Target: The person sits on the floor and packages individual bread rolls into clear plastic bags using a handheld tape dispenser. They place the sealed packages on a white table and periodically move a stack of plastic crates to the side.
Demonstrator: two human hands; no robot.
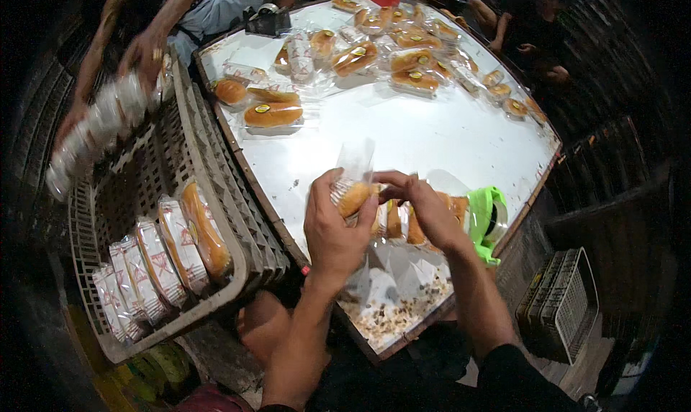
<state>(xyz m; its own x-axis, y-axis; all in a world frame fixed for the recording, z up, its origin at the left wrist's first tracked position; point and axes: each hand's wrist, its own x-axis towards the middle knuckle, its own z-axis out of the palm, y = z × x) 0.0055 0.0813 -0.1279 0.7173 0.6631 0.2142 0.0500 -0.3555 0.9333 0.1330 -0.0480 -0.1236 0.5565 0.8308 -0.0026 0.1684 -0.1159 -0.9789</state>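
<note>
My left hand (332,221) is closed round a golden bread roll (352,198) in a clear plastic bag; the bag's loose end (356,155) sticks up past the fingers. At the roll's right end, the bent fingers of my right hand (425,204) press together, and what they pinch is hidden. Beneath that hand runs a row of bread rolls (415,228) standing side by side, partly covered by it. A bright green tape dispenser (486,221) stands just right of the row. Clear plastic sheets (392,271) lie at the near table edge.
Bagged rolls (355,57) cover the far part of the white table (338,124). Left, a plastic crate (241,268) holds wrapped rolls (160,257). Over it a co-worker's hand (146,55) carries a blurred row of packs (108,120). Crumbs (392,315) litter the near corner. Stacked crates (558,304) stand right.
</note>
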